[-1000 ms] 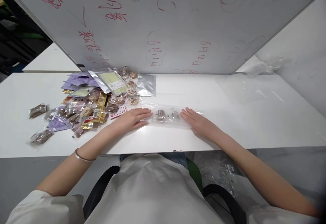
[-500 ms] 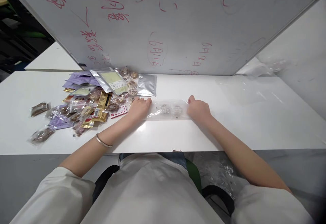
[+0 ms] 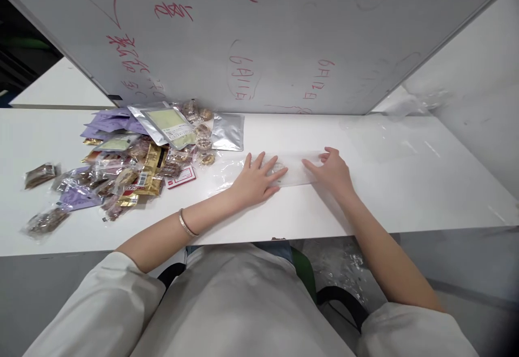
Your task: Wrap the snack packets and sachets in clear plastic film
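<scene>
A clear plastic bag [image 3: 229,169] lies flat across the white table [image 3: 259,216], with round pieces inside, partly covered by my fingers. My left hand [image 3: 255,181] rests on the bag with its fingers spread, palm down. At the bag's right end is my right hand [image 3: 332,170], its thumb and fingers apart, touching or just over the plastic. Left of the bag are a red-and-white card [image 3: 181,177], a silver pouch [image 3: 227,132] and a small round wrapped piece [image 3: 207,159].
A heap of wrapped snacks [image 3: 125,176] with purple packets [image 3: 113,123] and a silver-green pouch [image 3: 166,124] covers the table's left. Behind stands a whiteboard [image 3: 279,38] with red writing. More clear plastic [image 3: 389,135] lies at the back right.
My left hand has left the bag's left end, opened and moved right onto its middle. My right hand has loosened its closed fingers and shifted slightly right. The view has shifted slightly.
</scene>
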Motion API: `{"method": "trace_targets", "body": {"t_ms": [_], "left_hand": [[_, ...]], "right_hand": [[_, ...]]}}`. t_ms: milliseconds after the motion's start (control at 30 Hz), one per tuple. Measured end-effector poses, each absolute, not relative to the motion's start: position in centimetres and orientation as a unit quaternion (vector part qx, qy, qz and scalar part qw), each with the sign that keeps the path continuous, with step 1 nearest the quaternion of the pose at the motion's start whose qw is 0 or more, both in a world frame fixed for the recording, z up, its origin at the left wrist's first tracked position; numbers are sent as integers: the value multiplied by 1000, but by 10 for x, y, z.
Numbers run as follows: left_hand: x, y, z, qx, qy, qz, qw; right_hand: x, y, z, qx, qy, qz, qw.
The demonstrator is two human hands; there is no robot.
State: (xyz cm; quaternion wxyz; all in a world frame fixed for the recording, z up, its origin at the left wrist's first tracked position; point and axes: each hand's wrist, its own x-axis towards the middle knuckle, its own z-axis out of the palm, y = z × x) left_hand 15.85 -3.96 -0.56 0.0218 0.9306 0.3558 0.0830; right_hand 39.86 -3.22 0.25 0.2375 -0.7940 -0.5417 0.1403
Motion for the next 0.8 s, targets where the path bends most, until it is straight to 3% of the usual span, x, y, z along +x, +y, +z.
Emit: {"method": "trace_targets", "body": {"t_ms": [200, 367, 533, 700, 800], "left_hand": [[157, -34, -2, 929, 365, 62, 27], [158, -35, -3, 926, 371, 64, 34], [160, -37, -5, 911, 399, 83, 58], [163, -38, -2, 891, 436, 91, 87], [165, -38, -1, 877, 458, 101, 101]], "right_hand": [[438, -22, 28, -729, -446, 469, 223], [440, -31, 38, -590, -424, 638, 256], [439, -33, 29, -588, -294, 656, 370], [429, -40, 21, -510, -193, 740, 393], [409, -44, 13, -446, -222, 680, 538]]}}
